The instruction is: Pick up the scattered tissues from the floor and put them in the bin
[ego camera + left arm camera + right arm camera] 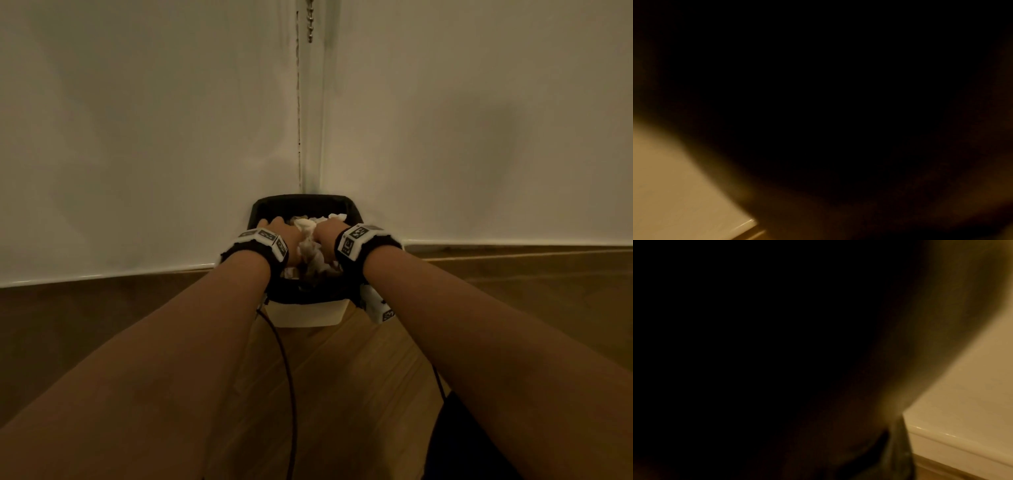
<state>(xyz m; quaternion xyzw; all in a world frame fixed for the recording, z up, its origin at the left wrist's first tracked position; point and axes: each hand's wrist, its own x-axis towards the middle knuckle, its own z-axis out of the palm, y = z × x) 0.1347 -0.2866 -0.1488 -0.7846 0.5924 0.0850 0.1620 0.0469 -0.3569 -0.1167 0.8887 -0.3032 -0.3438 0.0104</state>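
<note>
Tissues [308, 248] heaped in the bin [303, 202] in the floor's wall corner. Left hand [286, 236] and right hand [327, 240] press in; finger state unclear. Risk: the overfull heap springing out over the rim.

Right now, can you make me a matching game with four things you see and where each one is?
Things:
1. bin
2. tissues
3. left hand
4. bead chain

Places:
A. hanging at the top, by the wall corner
B. piled inside the bin, between the two hands
C. standing on the wooden floor in the corner
D. pushed into the bin's left side

Pairs: 1-C, 2-B, 3-D, 4-A
</note>
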